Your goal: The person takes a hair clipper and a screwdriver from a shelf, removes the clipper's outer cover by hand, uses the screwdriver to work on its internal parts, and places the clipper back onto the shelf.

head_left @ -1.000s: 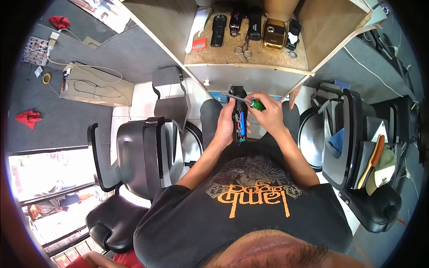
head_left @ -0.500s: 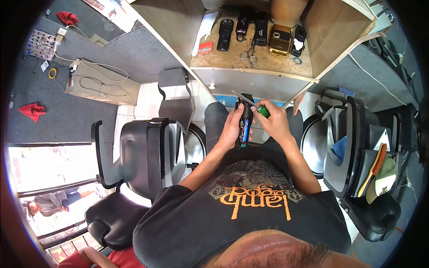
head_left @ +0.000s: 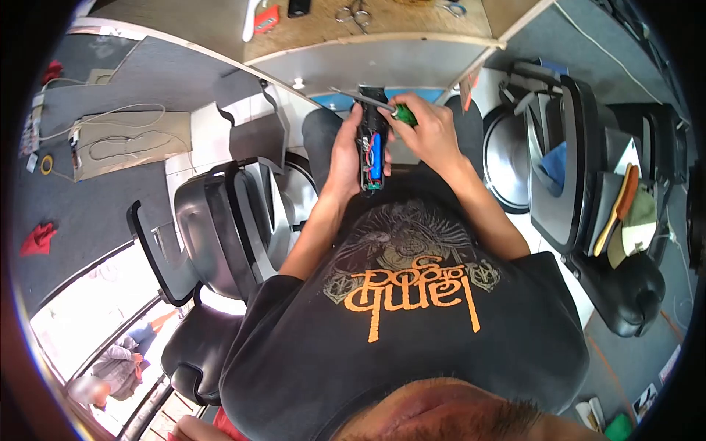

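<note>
My left hand (head_left: 344, 158) is wrapped around an opened black hair clipper (head_left: 365, 163), held upright in front of my lap. Its housing is off on the near side, showing a blue battery (head_left: 376, 153), red wires and a green circuit board (head_left: 373, 186) at the lower end. Fingers of my right hand (head_left: 435, 132) close on the green handle of a screwdriver (head_left: 403, 114). The metal shaft crosses over the clipper's upper part and points left, its tip beyond the clipper. Whether the shaft touches the clipper I cannot tell.
Ahead is a wooden shelf (head_left: 412, 29) with scissors (head_left: 354, 13) and a red item (head_left: 266, 20). Black barber chairs stand left (head_left: 213, 228) and right (head_left: 581, 169); a brush (head_left: 618, 209) lies on the right one. A person (head_left: 118, 367) shows at lower left.
My view has tilted downward, so most shelf items have left the frame. The clipper now stands straighter, and its battery faces me more fully. Both hands keep their holds.
</note>
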Demonstrator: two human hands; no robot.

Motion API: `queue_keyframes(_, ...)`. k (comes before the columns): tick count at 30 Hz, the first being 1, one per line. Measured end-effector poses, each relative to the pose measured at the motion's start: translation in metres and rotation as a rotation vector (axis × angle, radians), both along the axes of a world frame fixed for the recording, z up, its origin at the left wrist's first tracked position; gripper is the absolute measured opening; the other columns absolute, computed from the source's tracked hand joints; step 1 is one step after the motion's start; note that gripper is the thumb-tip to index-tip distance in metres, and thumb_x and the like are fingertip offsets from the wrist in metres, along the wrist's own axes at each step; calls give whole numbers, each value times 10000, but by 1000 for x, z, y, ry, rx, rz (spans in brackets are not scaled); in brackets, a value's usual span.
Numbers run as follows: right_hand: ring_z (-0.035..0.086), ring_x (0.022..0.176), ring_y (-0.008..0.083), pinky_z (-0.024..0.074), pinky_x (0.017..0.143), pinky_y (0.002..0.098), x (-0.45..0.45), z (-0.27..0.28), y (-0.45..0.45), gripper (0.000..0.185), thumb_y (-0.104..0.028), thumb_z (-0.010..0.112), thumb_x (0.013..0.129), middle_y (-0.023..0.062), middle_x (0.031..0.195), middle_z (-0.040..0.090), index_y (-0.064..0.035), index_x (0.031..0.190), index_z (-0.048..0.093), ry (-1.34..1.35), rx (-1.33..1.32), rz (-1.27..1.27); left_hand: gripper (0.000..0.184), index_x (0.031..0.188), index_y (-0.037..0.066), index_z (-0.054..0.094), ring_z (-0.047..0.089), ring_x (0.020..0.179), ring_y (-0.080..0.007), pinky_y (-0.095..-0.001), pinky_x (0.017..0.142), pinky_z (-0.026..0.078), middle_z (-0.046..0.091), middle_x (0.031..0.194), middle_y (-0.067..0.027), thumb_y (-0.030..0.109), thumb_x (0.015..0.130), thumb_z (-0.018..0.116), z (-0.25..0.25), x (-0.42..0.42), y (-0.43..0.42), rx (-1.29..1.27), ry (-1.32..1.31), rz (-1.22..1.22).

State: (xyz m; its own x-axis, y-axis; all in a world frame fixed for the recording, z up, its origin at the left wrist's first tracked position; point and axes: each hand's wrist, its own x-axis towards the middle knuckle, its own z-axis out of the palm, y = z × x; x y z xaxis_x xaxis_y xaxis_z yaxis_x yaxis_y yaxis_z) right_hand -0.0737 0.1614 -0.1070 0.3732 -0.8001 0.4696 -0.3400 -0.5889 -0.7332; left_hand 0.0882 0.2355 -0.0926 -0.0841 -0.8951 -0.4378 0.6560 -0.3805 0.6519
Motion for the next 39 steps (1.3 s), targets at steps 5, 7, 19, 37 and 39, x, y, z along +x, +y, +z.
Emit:
queue_keyframes(5, 722, 597, 261, 524, 525, 366, 3, 7, 3, 180, -168, 801, 911, 77, 665, 701, -37, 944, 682, 8, 68, -46, 577, 1121, 44, 619, 674, 567, -165, -325, 434, 583, 670, 866, -85, 579, 1104, 402, 4, -8, 0, 4, -53, -6)
queue_keyframes(7, 706, 570, 234, 504, 509, 354, 3, 11, 3, 206, -199, 792, 935, 73, 643, 691, -29, 911, 678, -5, 160, -38, 597, 1102, 49, 631, 679, 567, -167, -327, 434, 585, 673, 866, -85, 598, 1098, 398, 4, -10, 1, 23, -26, 6)
queue_keyframes(19, 576, 628, 77, 416, 560, 261, -11, 10, -1, 257, -253, 736, 1014, 59, 711, 673, -7, 1017, 661, -203, 470, -43, 602, 1275, -3, 623, 670, 571, -135, -307, 434, 589, 680, 862, -85, 545, 1104, 443, 8, -4, -4, -66, 82, 9)
queue_keyframes(37, 770, 726, 219, 582, 646, 319, -101, 105, 12, 262, -54, 800, 853, 112, 901, 777, -49, 1110, 754, 235, 167, 106, 264, 1134, -19, 545, 665, 502, -178, -299, 457, 567, 763, 912, -217, 222, 1067, 630, 14, -5, -7, -210, -461, 109)
queue_keyframes(39, 768, 721, 219, 582, 634, 322, -99, 101, 13, 263, -56, 803, 846, 110, 891, 776, -57, 1105, 755, 217, 138, 112, 256, 1129, -18, 550, 667, 505, -177, -295, 458, 567, 763, 911, -215, 217, 1067, 628, 14, -5, -6, -214, -463, 113)
